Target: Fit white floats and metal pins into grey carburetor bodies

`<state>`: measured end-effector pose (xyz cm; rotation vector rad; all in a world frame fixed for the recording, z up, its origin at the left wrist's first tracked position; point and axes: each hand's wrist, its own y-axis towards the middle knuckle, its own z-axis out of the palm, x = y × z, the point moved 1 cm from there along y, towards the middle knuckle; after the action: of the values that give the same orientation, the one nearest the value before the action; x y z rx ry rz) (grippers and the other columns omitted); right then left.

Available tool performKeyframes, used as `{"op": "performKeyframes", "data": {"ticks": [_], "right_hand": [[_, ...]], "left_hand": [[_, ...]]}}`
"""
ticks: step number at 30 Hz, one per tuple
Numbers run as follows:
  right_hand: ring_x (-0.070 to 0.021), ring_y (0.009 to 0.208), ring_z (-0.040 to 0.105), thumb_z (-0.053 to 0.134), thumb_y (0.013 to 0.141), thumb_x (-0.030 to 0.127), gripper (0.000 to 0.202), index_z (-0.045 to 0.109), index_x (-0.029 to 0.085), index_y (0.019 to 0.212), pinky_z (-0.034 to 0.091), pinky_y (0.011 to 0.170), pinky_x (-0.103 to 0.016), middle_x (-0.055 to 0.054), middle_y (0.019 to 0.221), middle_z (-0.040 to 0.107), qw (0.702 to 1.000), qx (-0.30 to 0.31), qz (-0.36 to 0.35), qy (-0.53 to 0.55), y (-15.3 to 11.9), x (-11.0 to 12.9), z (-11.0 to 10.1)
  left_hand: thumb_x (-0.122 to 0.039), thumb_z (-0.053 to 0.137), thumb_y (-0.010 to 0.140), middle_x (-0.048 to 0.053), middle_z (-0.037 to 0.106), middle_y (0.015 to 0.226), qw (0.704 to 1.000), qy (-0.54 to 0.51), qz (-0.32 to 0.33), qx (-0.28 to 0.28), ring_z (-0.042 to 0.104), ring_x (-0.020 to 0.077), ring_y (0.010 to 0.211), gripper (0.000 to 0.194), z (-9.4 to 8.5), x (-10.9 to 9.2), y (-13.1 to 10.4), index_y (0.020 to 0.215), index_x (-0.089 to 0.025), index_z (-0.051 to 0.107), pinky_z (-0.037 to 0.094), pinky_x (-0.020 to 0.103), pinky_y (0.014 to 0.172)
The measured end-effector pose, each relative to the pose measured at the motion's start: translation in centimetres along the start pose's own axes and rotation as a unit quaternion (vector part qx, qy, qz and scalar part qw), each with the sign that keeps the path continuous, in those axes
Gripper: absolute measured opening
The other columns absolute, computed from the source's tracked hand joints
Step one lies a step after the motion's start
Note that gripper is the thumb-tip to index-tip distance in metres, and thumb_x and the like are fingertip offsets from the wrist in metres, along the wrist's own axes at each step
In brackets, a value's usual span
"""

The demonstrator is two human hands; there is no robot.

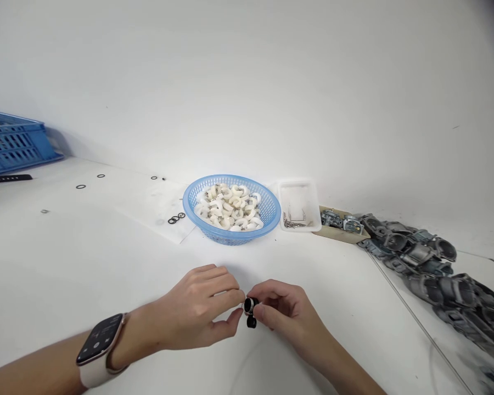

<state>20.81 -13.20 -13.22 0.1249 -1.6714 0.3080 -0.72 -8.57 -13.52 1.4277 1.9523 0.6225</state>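
Observation:
My right hand [278, 310] pinches a small black cylindrical part [251, 312] between thumb and fingers. The part has a round opening with a shiny metal rim, and a smaller black stub hangs below it. From the other side my left hand [209, 304] closes in, thumb and forefinger tips together right beside the rim. Something thin seems to show at those fingertips, too small to name. Both hands are just above the white table, in front of a blue basket [231, 236] filled with white curved plastic pieces [230, 207].
Right of the basket stand a clear plastic tray [299, 189] with thin metal pins and a tan box [340, 233] of metal parts. Grey metal castings [424, 258] are heaped along the right. Black rings [176, 218] lie at left, near a blue crate [18, 145].

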Motion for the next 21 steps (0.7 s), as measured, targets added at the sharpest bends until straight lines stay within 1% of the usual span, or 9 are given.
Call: {"op": "performKeyframes", "data": {"ticks": [6,15,21], "right_hand": [[-0.0135,0.067,0.047,0.076,0.085,0.036,0.022,0.078,0.019,0.1,0.039,0.064,-0.029,-0.001,0.075,0.064,1.0,-0.002,-0.003,-0.005,-0.04,-0.06,0.01],[-0.0135,0.065,0.045,0.077,0.084,0.036,0.022,0.078,0.019,0.098,0.039,0.063,-0.029,0.001,0.07,0.059,1.0,-0.003,-0.008,-0.006,0.04,-0.01,0.03],[-0.0138,0.066,0.045,0.077,0.085,0.036,0.022,0.077,0.02,0.099,0.04,0.064,-0.029,0.0,0.071,0.06,1.0,0.001,-0.011,-0.009,-0.04,-0.03,-0.04]], "left_hand": [[-0.008,0.062,0.088,0.002,0.065,0.08,1.0,0.0,-0.001,0.005,0.052,0.0155,0.066,0.013,0.22,0.02,-0.1,0.099,-0.016,0.064,0.039,0.031,0.059],[-0.008,0.06,0.089,0.002,0.065,0.078,1.0,0.005,0.0,0.0,0.052,0.0154,0.065,0.013,0.01,-0.08,-0.12,0.098,-0.017,0.064,0.039,0.03,0.059],[-0.007,0.059,0.089,0.002,0.064,0.077,1.0,0.006,0.002,0.001,0.052,0.0152,0.064,0.013,0.12,-0.09,-0.06,0.097,-0.017,0.064,0.04,0.03,0.059]]}}
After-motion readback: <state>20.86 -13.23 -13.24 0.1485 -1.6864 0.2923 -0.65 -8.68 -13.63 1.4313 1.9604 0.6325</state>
